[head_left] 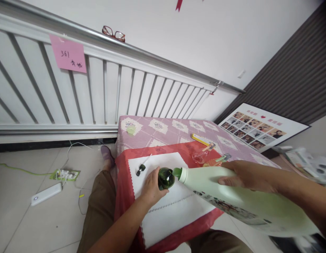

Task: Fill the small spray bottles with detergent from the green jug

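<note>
My left hand (151,188) is wrapped round a small dark green bottle (166,178) above the white cloth. In my right hand (238,175) is a large pale green jug (247,200), tipped so that its neck points left at the bottle. The jug's green spout (177,172) sits right at the bottle's mouth; whether they touch, or any liquid runs, I cannot make out. A black pump top (140,170) lies on the cloth left of my left hand. Close to the table's left back corner lies a light green cap (131,130).
White cloth (163,219) and red cloth (125,175) cover part of the purple patterned table (163,131). A yellow box (201,139) and a clear pink-rimmed dish (200,156) lie towards the back. A power strip (65,174) with cords and a white device (46,194) lie on the floor.
</note>
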The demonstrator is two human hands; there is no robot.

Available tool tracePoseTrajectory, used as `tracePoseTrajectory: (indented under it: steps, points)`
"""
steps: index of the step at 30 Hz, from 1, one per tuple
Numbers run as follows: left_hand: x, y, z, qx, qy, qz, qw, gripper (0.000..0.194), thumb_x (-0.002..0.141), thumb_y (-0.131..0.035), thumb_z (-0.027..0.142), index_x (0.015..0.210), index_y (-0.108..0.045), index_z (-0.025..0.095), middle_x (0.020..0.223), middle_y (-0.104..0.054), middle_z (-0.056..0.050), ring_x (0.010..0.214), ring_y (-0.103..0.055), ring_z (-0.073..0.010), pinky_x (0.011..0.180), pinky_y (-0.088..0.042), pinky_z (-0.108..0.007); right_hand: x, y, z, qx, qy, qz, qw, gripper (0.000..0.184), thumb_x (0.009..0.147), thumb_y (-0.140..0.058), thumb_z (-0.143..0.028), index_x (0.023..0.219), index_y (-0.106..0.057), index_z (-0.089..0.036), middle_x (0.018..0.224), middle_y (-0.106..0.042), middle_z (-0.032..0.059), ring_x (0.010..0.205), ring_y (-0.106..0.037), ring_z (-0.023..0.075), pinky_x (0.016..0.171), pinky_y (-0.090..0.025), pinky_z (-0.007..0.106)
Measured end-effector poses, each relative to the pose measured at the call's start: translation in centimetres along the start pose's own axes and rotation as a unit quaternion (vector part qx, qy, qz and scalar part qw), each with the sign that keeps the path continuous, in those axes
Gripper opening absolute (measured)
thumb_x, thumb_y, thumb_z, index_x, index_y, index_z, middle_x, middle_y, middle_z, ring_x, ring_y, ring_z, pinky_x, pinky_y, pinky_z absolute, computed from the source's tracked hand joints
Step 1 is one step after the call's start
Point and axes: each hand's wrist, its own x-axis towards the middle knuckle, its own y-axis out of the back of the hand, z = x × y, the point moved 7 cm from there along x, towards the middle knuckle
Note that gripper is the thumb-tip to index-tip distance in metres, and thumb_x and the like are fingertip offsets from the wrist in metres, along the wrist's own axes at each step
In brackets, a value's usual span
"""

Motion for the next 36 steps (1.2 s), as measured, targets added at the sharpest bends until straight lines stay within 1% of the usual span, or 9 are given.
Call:
tracePoseTrajectory:
  steps: [5, 13, 21, 26, 32, 36]
  points:
    - [-0.05, -0.05, -0.04, -0.002, -0.001, 0.001, 1.000, 0.098, 0.061, -0.078, 0.021, 0.146, -0.029, 0.019, 0.148, -0.045, -0.015, 0.138, -0.040, -0.0330, 0.115, -0.032, -0.051, 0.06, -0.08, 0.07, 0.009, -0.004, -0.003, 1.000, 0.046, 0.077, -0.056, -0.063, 0.095, -0.068, -0.022, 0.098, -0.077, 0.0089, 0.093, -0.069, 0.0332, 0.074, -0.051, 0.036]
    - [0.03, 0.02, -0.11, -0.002, 0.005, -0.002, 1.000, 0.098, 0.061, -0.079, 0.023, 0.146, -0.030, 0.019, 0.148, -0.044, -0.016, 0.138, -0.040, -0.0342, 0.115, -0.032, -0.051, 0.13, 0.04, 0.11, 0.006, -0.012, 0.004, 1.000, 0.045, 0.075, -0.058, -0.062, 0.092, -0.067, -0.022, 0.098, -0.077, 0.0093, 0.092, -0.070, 0.0332, 0.072, -0.052, 0.035]
    - [0.00, -0.04, 0.00, 0.002, 0.004, -0.005, 1.000, 0.098, 0.061, -0.078, 0.022, 0.146, -0.029, 0.018, 0.148, -0.045, -0.017, 0.138, -0.040, -0.0339, 0.115, -0.032, -0.051, 0.12, 0.11, -0.02, 0.001, -0.008, 0.007, 1.000, 0.044, 0.077, -0.057, -0.061, 0.094, -0.069, -0.021, 0.097, -0.077, 0.0097, 0.092, -0.070, 0.0348, 0.075, -0.053, 0.039]
    - [-0.01, -0.02, 0.00, 0.001, 0.001, -0.001, 1.000, 0.098, 0.061, -0.078, 0.022, 0.146, -0.029, 0.019, 0.148, -0.045, -0.016, 0.138, -0.040, -0.0338, 0.115, -0.032, -0.051, -0.01, 0.02, -0.06, 0.000, -0.007, 0.002, 1.000, 0.045, 0.078, -0.057, -0.060, 0.096, -0.068, -0.020, 0.100, -0.077, 0.0107, 0.095, -0.070, 0.0350, 0.075, -0.053, 0.037]
    - [-0.01, -0.05, -0.16, 0.002, 0.000, -0.001, 1.000, 0.098, 0.061, -0.078, 0.023, 0.146, -0.029, 0.017, 0.147, -0.045, -0.016, 0.138, -0.040, -0.0338, 0.115, -0.032, -0.050, 0.13, 0.01, 0.18, -0.013, -0.008, -0.001, 1.000, 0.050, 0.077, -0.055, -0.065, 0.096, -0.068, -0.021, 0.100, -0.077, 0.0104, 0.095, -0.070, 0.0341, 0.074, -0.053, 0.036]
    - [0.02, -0.06, -0.10, 0.002, 0.002, -0.001, 1.000, 0.099, 0.061, -0.078, 0.021, 0.146, -0.029, 0.018, 0.148, -0.045, -0.016, 0.139, -0.039, -0.0340, 0.116, -0.031, -0.050, 0.22, -0.05, 0.28, -0.019, -0.004, -0.005, 1.000, 0.050, 0.079, -0.053, -0.065, 0.096, -0.066, -0.020, 0.100, -0.077, 0.0099, 0.094, -0.071, 0.0329, 0.075, -0.053, 0.034]
